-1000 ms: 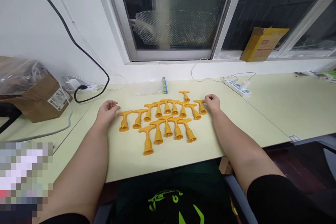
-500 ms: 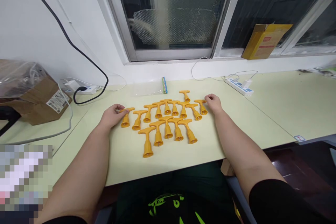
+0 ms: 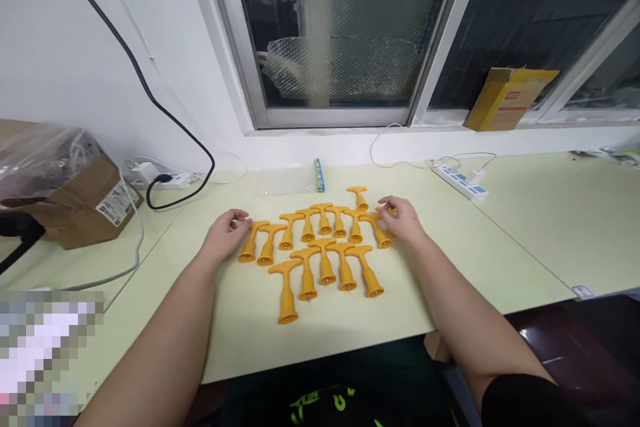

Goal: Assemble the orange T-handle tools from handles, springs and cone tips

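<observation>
Several yellow T-handled pieces with flared cup ends lie in two rough rows on the pale table (image 3: pixel 240 330). One yellow piece (image 3: pixel 359 198) lies behind the rows. The leftmost piece (image 3: pixel 250 247) has its handle beside my left hand (image 3: pixel 227 232), whose fingers are apart and touch the handle end at most lightly. Over the rightmost piece of the back row is my right hand (image 3: pixel 403 217), its fingers apart and hiding most of that piece. Nearest the front edge is a longer-looking yellow piece (image 3: pixel 287 297).
Behind the pieces lies a clear plastic bag with a blue-green strip (image 3: pixel 319 176). A cardboard box (image 3: pixel 95 203) and a power strip (image 3: pixel 175 180) are at the left. Another power strip (image 3: pixel 460 181) lies back right. A yellow carton (image 3: pixel 510 99) leans on the window.
The view has shifted, so the scene sits lower. My right hand has moved inward over the rightmost piece, covering more of it. My left fingers have come off the top of the leftmost handle.
</observation>
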`<act>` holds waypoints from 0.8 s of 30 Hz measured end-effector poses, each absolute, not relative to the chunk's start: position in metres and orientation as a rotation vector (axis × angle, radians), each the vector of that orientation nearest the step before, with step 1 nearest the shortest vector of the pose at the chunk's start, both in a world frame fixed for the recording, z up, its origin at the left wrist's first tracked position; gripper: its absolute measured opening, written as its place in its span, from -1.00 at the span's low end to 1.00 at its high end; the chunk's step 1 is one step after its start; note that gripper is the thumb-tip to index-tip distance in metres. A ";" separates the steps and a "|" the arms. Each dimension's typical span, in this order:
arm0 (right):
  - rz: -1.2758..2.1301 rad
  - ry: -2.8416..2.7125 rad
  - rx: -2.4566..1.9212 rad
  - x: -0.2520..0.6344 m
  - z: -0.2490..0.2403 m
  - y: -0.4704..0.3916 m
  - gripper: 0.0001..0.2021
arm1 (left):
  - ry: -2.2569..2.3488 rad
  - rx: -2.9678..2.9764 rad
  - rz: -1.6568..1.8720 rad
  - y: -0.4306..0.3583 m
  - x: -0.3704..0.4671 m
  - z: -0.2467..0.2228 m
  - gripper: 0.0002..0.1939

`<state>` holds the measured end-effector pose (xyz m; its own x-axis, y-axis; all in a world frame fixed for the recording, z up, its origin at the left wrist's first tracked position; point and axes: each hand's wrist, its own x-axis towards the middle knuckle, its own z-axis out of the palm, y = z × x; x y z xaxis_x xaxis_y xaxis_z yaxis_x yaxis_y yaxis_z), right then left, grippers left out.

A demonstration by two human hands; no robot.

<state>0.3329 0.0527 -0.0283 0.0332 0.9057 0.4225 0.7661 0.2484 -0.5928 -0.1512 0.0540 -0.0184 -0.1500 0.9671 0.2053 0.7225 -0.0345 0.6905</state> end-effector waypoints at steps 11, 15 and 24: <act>0.180 -2.136 -1.911 0.267 -0.015 0.044 -0.45 | 1.887 1.966 0.941 0.054 -0.145 -0.024 -0.64; 0.206 -2.127 -2.016 0.264 -0.011 0.045 -0.42 | 1.896 2.017 0.938 0.056 -0.143 -0.024 -0.67; 0.197 -2.085 -1.991 0.267 -0.006 0.040 -0.46 | 1.983 2.268 0.170 0.129 -0.108 0.007 -0.35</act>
<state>0.2672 0.0395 -0.0059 -0.0338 0.9956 0.0870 0.9616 0.0561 -0.2686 -0.1080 0.1295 0.0067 0.1332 0.9911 0.0030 0.9771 -0.1318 0.1670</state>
